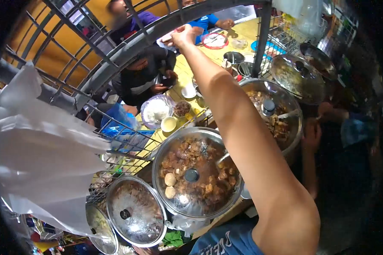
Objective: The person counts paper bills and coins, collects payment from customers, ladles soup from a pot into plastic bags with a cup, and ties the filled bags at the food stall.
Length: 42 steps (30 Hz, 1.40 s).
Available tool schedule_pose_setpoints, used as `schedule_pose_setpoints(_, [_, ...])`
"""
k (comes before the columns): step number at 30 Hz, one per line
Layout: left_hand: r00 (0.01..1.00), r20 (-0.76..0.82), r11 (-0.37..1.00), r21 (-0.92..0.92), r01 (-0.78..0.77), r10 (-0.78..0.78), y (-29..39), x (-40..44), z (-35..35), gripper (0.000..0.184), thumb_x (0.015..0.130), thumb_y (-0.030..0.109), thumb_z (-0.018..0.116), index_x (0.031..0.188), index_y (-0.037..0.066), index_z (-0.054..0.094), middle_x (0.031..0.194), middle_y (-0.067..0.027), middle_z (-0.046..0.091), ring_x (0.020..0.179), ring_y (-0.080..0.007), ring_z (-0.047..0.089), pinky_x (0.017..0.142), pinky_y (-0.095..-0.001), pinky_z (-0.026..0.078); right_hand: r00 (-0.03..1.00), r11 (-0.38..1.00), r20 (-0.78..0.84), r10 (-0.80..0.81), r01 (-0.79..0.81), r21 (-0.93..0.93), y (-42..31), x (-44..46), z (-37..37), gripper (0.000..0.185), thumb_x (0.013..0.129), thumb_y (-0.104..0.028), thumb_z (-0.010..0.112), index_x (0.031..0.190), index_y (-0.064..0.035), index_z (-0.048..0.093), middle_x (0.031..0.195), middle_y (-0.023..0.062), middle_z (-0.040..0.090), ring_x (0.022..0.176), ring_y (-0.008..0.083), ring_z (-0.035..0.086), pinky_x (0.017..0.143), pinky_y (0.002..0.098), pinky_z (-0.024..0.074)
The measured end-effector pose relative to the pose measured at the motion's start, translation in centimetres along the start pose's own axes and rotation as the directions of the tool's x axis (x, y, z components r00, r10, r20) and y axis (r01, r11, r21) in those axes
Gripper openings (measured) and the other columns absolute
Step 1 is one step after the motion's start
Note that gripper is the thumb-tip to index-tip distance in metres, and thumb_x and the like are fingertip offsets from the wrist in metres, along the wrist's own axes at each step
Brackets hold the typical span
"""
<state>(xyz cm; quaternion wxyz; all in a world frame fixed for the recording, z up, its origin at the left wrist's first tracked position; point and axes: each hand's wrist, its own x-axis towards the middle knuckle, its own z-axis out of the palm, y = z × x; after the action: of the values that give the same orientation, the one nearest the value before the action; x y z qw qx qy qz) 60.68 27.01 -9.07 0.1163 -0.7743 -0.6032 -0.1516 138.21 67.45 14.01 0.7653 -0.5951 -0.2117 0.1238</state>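
Observation:
My right arm stretches across the pots and over the metal grille. At its far end my right hand is closed on a thin pale pinkish-white piece, too small to name. Beneath the arm is a round pot of brown stew with eggs under a glass lid. Another lidded pot of stewed food lies to the arm's right. My left hand does not show.
A yellow table beyond the grille bears a plate of rice and bowls. Several people sit there. Smaller glass lids lie lower left, beside hanging white plastic. Another person's hand is at right.

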Motion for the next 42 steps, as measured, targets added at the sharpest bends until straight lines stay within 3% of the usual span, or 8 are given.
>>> schedule_pose_setpoints(5, [0.997, 0.041, 0.998, 0.020, 0.057, -0.058, 0.1, 0.1, -0.3, 0.058, 0.087, 0.035, 0.053, 0.129, -0.002, 0.039, 0.117, -0.0290, 0.047, 0.106, -0.0441, 0.048, 0.089, -0.0519, 0.040, 0.997, 0.992, 0.072, -0.003, 0.012, -0.129, -3.9, -1.3, -1.2, 0.006, 0.080, 0.004, 0.062, 0.083, 0.0005, 0.061, 0.092, 0.0217, 0.067, 0.072, 0.0302, 0.070, 0.049, 0.0448, 0.0556])
schedule_pose_setpoints(9, [0.996, 0.059, 0.997, 0.025, 0.066, -0.068, 0.2, 0.4, -0.1, 0.061, 0.088, 0.039, 0.050, 0.130, -0.003, 0.039, 0.120, -0.0298, 0.045, 0.109, -0.0449, 0.046, 0.092, -0.0522, 0.038, 0.997, 0.584, 0.074, -0.018, 0.071, -0.808, -3.7, 0.6, -1.0, 0.039, 0.073, -0.039, 0.076, 0.105, -0.0180, 0.069, 0.109, 0.0067, 0.068, 0.104, 0.0211, 0.064, 0.089, 0.0317, 0.0508])
schedule_pose_setpoints(16, [0.994, 0.085, 0.998, -0.006, 0.066, -0.065, 0.1, 0.7, 0.2, 0.068, 0.089, 0.047, 0.046, 0.132, -0.004, 0.038, 0.126, -0.0311, 0.043, 0.115, -0.0463, 0.043, 0.097, -0.0528, 0.034, 0.957, 0.741, -0.011, -0.291, 0.218, -0.634, -0.5, 0.2, -3.2, 0.037, 0.090, -0.040, 0.048, 0.114, -0.0169, 0.064, 0.112, 0.0181, 0.058, 0.106, 0.0349, 0.058, 0.092, 0.0428, 0.0469])
schedule_pose_setpoints(21, [0.993, 0.082, 0.994, -0.054, 0.094, -0.090, -0.9, -0.3, 0.8, 0.073, 0.089, 0.053, 0.043, 0.134, -0.004, 0.037, 0.130, -0.0320, 0.041, 0.119, -0.0473, 0.040, 0.101, -0.0532, 0.031, 0.814, 0.390, 0.251, 0.524, 0.032, -0.920, 3.5, 0.8, -14.0, 0.031, 0.087, -0.026, 0.050, 0.110, -0.0087, 0.059, 0.101, 0.0166, 0.059, 0.097, 0.0298, 0.058, 0.081, 0.0415, 0.0483])
schedule_pose_setpoints(26, [0.986, 0.114, 0.985, -0.104, 0.137, -0.125, -1.8, -1.5, 1.5, 0.079, 0.090, 0.059, 0.040, 0.136, -0.005, 0.037, 0.134, -0.0329, 0.039, 0.124, -0.0483, 0.037, 0.104, -0.0536, 0.028, 0.715, 0.664, 0.168, 0.679, -0.500, -0.556, 7.6, 0.3, -17.6, 0.019, 0.084, -0.016, 0.053, 0.101, -0.0072, 0.055, 0.088, 0.0103, 0.056, 0.078, 0.0233, 0.058, 0.065, 0.0407, 0.0496])
schedule_pose_setpoints(31, [0.986, 0.093, 0.980, -0.130, 0.148, -0.137, -3.5, -2.7, 3.2, 0.082, 0.090, 0.063, 0.033, 0.136, -0.005, 0.037, 0.135, -0.0327, 0.038, 0.125, -0.0492, 0.035, 0.104, -0.0547, 0.026, 0.922, 0.944, 0.273, 0.273, -0.203, -0.260, 2.0, -3.4, -20.4, 0.025, 0.089, -0.025, 0.046, 0.093, -0.0041, 0.058, 0.074, 0.0103, 0.057, 0.059, 0.0268, 0.053, 0.051, 0.0384, 0.0455])
schedule_pose_setpoints(36, [0.983, 0.073, 0.947, -0.266, 0.183, -0.169, -1.4, -1.2, 0.6, 0.059, 0.094, 0.046, 0.041, 0.121, -0.005, 0.050, 0.133, -0.0295, 0.043, 0.123, -0.0458, 0.039, 0.103, -0.0523, 0.028, 0.955, 0.594, 0.220, 0.201, 0.060, -0.802, -11.3, -12.3, -20.9, 0.023, 0.087, -0.028, 0.058, 0.107, -0.0159, 0.061, 0.090, 0.0006, 0.063, 0.075, 0.0148, 0.060, 0.061, 0.0335, 0.0479])
schedule_pose_setpoints(42, [0.997, 0.057, 0.775, -0.629, 0.068, -0.042, -3.9, -2.1, 0.3, 0.041, 0.094, 0.029, 0.046, 0.118, -0.004, 0.054, 0.136, -0.0284, 0.040, 0.125, -0.0431, 0.038, 0.105, -0.0494, 0.028, 0.978, 0.729, 0.204, -0.049, 0.175, -0.662, -23.6, -28.0, -20.6, 0.023, 0.089, -0.023, 0.062, 0.106, -0.0083, 0.063, 0.098, 0.0031, 0.066, 0.073, 0.0125, 0.064, 0.059, 0.0271, 0.0516])
